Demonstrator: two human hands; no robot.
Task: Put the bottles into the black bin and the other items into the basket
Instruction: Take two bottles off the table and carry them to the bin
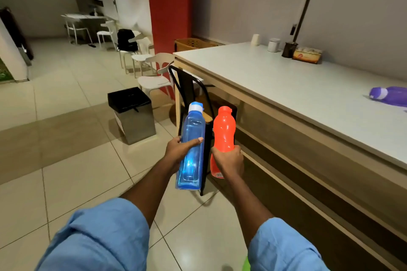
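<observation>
My left hand (178, 149) grips a tall clear-blue bottle (192, 138) with a white-and-blue cap, held upright over the floor. Beside it my right hand (229, 159) grips an orange bottle (223, 130) around its lower half, also upright. The black bin (130, 103), a steel box lined with a black bag, stands on the tiles ahead and to the left of both hands. A purple bottle (389, 94) lies on its side on the white table (286, 86) at the far right. A brown woven basket (191, 44) sits beyond the table's far end, by the red pillar.
A black metal chair (187, 86) is tucked at the table's near corner, right behind the bottles. White chairs (154, 72) line the floor past the bin. Cups, a dark mug and a snack box (307, 56) stand at the table's back edge.
</observation>
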